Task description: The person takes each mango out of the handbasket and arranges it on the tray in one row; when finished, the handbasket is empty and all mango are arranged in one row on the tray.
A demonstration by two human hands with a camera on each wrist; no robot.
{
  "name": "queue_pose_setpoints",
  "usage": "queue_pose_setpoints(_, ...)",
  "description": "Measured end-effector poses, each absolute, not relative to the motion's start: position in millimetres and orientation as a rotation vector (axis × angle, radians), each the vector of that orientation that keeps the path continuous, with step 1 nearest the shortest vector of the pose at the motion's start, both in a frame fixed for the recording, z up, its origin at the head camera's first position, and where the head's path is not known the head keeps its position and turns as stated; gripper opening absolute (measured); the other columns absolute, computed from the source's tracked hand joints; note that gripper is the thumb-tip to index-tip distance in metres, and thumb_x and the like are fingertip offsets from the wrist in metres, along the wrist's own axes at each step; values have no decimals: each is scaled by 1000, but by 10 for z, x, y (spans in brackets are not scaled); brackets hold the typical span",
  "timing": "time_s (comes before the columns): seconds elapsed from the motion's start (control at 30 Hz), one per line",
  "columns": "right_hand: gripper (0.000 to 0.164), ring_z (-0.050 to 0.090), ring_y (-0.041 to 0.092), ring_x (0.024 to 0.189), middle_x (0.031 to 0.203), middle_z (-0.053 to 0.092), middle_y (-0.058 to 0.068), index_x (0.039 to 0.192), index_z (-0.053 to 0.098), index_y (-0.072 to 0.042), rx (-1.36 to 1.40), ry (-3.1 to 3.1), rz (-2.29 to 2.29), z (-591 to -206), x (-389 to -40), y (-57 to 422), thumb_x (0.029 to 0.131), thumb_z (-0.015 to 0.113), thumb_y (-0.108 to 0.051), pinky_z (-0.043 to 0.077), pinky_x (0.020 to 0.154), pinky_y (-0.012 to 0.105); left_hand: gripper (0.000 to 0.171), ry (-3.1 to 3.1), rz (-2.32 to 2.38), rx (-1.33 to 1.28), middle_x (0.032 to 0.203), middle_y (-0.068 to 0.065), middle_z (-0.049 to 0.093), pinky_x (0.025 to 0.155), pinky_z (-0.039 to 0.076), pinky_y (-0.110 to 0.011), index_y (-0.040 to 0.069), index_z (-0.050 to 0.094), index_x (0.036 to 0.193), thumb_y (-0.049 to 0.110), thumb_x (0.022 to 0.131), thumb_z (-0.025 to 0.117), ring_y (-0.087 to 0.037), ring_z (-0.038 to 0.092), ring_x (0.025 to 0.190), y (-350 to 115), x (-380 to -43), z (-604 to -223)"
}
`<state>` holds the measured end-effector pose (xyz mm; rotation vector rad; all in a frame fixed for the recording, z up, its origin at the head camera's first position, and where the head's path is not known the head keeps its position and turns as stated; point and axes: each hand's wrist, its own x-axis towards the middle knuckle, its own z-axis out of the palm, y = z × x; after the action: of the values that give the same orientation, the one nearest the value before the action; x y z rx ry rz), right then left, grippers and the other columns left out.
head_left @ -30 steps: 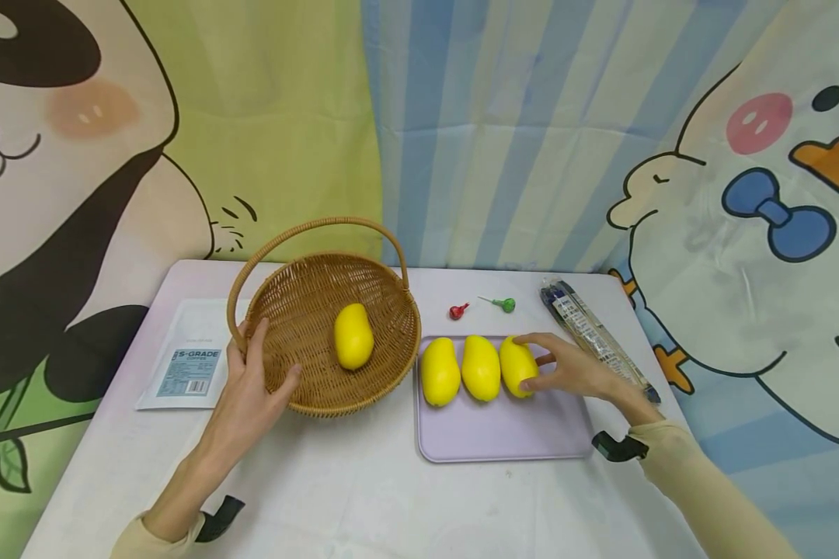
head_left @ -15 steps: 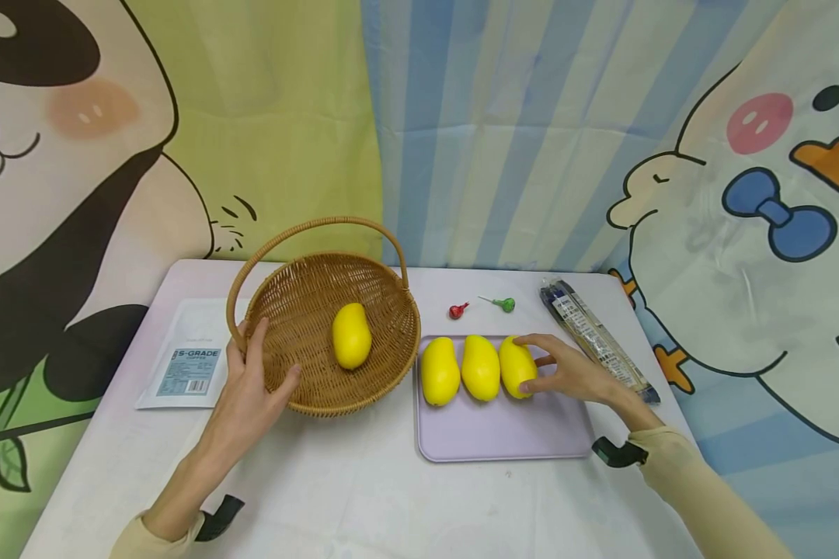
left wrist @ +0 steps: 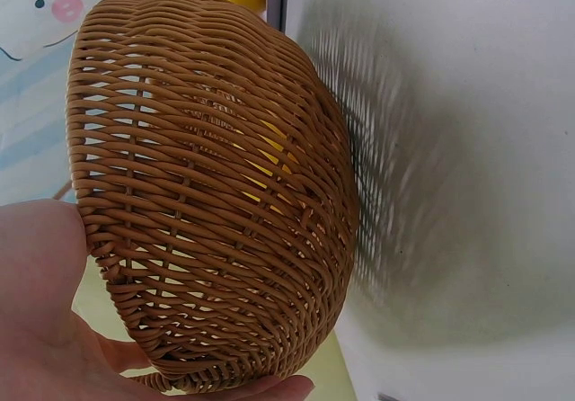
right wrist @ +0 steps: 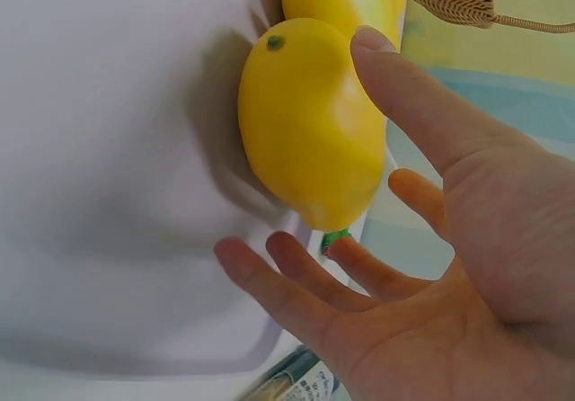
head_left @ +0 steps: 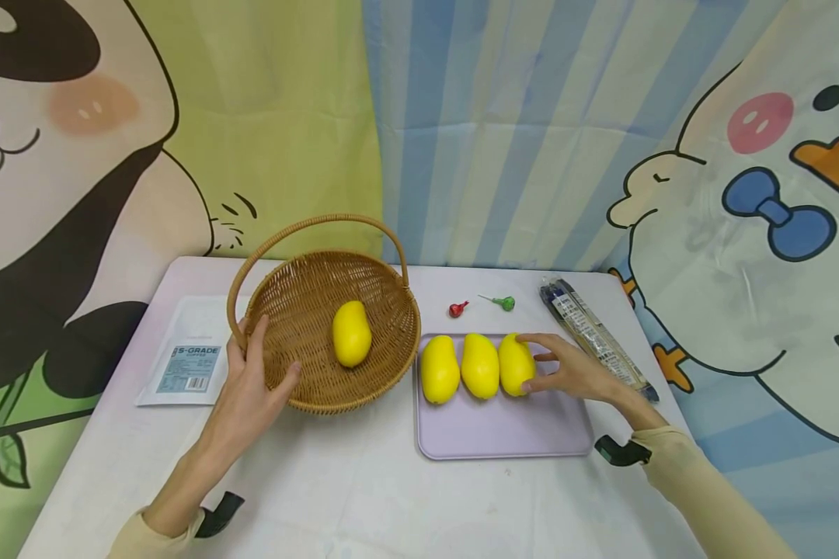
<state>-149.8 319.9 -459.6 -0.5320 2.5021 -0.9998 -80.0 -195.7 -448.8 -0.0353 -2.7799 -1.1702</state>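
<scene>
Right hand [head_left: 573, 374] lies on the lilac tray [head_left: 503, 431], fingers spread and nearly straight around the rightmost mango [head_left: 516, 365]. In the head view the thumb tip meets the fruit at its 5 o'clock side and the forefinger reaches over its 12 o'clock end; the right wrist view shows the thumb against the mango [right wrist: 310, 122] while the other fingers [right wrist: 296, 293] stay just clear of it, so the hand is apart and cups the fruit rather than clamping it. That mango rests on the tray, touching the middle mango [head_left: 480, 366] at its 9 o'clock, which in turn touches the left mango [head_left: 440, 369]; all three stand in a row along the tray's far half.

Left hand [head_left: 252, 388] grips the wicker basket [head_left: 301, 303] at its 8 o'clock rim, thumb inside the wall and fingers curled on the outside, close to where the handle joins. The left wrist view shows the palm [left wrist: 45, 311] under the basket's woven wall [left wrist: 207, 203]. A fourth mango [head_left: 352, 334] lies inside the basket, a little right of its middle.

On the tabletop [head_left: 363, 497], at 12 o'clock from the tray, lie a red lollipop [head_left: 457, 309] and a green lollipop [head_left: 506, 303]. A long clear packet [head_left: 594, 338] lies at the tray's 2 o'clock, and a white pouch [head_left: 192, 363] at the basket's 9 o'clock.
</scene>
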Motion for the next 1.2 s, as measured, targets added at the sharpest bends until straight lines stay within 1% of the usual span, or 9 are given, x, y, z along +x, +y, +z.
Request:
queue_pose_setpoints(0.17,81,45,53,134,158,36,21,152,42,-12,-517,2533,-993,-4481,-1527,3181,85,83,-30,47,100,64,88,-2779,-1173,-36,165,-28,-1,88,49,-66,15,7,165,35,99,63,-57,45,124,-1960,-800,-4490)
queue_pose_setpoints(0.3,79,41,48,139,158,37,18,151,44,-15,-483,2576,-969,-4323,-1580,3107,86,82,-36,43,106,64,88,-2777,-1165,-41,165,-29,-1,86,50,-65,15,7,165,34,99,63,-56,46,123,-1961,-803,-4497)
queue_pose_setpoints(0.43,76,44,42,140,157,41,14,150,46,-17,-512,2614,-963,-4091,-1629,2954,87,80,-41,42,109,61,88,-2775,-1162,-44,165,-29,0,84,51,-64,14,8,165,31,99,64,-55,46,123,-1960,-806,-4503)
queue_pose_setpoints(0.53,72,47,40,138,156,43,12,150,47,-17,-573,2614,-974,-3890,-1669,2785,89,78,-40,41,110,60,88,-2772,-1164,-43,165,-29,-1,86,51,-64,14,8,165,30,99,64,-55,46,123,-1960,-809,-4502)
queue_pose_setpoints(0.77,67,52,33,136,153,48,4,149,49,-23,-730,2516,-975,-3474,-1726,2274,90,77,-38,42,111,54,89,-2778,-1154,-31,165,-30,0,84,52,-63,16,8,165,29,98,65,-55,48,120,-1956,-801,-4494)
queue_pose_setpoints(0.87,66,55,26,133,150,51,0,148,50,-24,-809,2483,-944,-3367,-1750,2017,89,77,-39,48,107,49,88,-2778,-1147,-29,165,-30,0,84,52,-63,15,8,165,31,99,64,-55,49,120,-1953,-799,-4494)
queue_pose_setpoints(0.93,66,55,23,132,149,52,-2,147,51,-22,-870,2461,-914,-3304,-1771,1824,90,78,-37,50,105,45,88,-2777,-1145,-30,165,-30,0,84,52,-63,14,9,165,32,99,64,-55,48,120,-1951,-801,-4494)
queue_pose_setpoints(1.03,65,54,19,133,150,51,-2,148,51,-21,-947,2432,-849,-3221,-1818,1531,91,77,-38,51,104,41,88,-2778,-1144,-30,165,-30,0,83,53,-62,13,9,164,31,99,64,-55,49,119,-1949,-801,-4494)
queue_pose_setpoints(1.2,65,51,18,130,149,49,-1,149,49,-23,-1063,2426,-739,-3119,-1919,1091,92,74,-42,47,105,39,88,-2784,-1130,-23,165,-30,0,75,55,-56,14,9,165,31,99,64,-53,53,112,-1943,-796,-4491)
